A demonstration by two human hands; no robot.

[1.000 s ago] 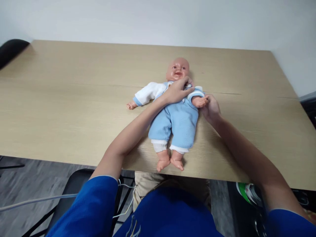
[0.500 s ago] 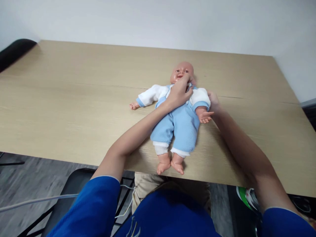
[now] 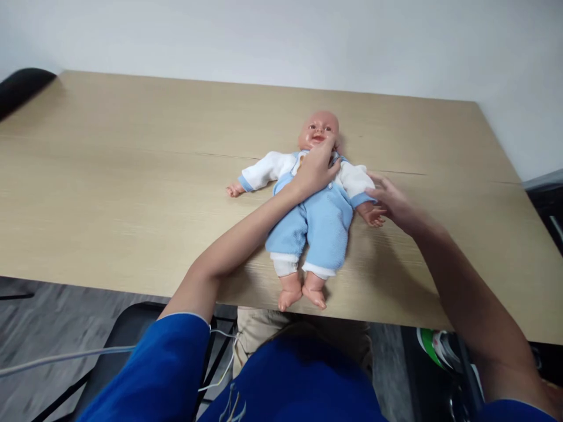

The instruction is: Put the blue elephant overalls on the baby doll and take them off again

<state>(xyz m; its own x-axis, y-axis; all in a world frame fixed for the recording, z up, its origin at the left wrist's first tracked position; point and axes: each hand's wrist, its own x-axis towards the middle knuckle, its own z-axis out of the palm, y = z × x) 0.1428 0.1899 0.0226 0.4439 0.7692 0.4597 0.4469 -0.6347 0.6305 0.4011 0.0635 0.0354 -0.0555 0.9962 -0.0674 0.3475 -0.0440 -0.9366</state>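
Observation:
A baby doll [image 3: 332,231] in a light blue and white outfit lies on its back on the wooden table, head away from me and feet at the near edge. My left hand [image 3: 314,170] lies across its chest and holds it at the neck, its upper fingers against the cheek. Part of the doll's collar is hidden under that hand. On the right, my right hand [image 3: 391,199] is open, fingers apart, with the fingertips at the cuff of the doll's white sleeve [image 3: 354,179]. The doll's other arm stretches out to the left.
The wooden table [image 3: 132,176] reaches back to a white wall [image 3: 264,41]. A black chair [image 3: 127,340] stands below the near edge at left, with a pale cable [image 3: 65,356] beside it. Dark items, one with a green-and-white part [image 3: 433,349], sit below at right.
My right hand has come out from behind the doll's arm, back toward me and to the right. The doll's forearm has turned and lowered slightly. My left hand stays on the chest.

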